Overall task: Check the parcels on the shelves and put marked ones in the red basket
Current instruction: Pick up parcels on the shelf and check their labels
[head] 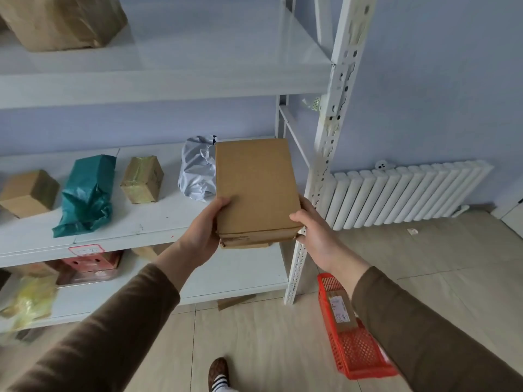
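I hold a flat brown cardboard parcel in front of the middle shelf, its plain broad face toward me. My left hand grips its lower left edge, thumb on the face. My right hand grips the lower right corner. A label strip shows on the parcel's near end. The red basket stands on the floor at the lower right, under my right forearm, with one labelled brown parcel inside.
On the middle shelf lie a small brown box, a teal bag, a taped box and a white bag. A brown parcel sits on the top shelf. The shelf post and a radiator stand to the right.
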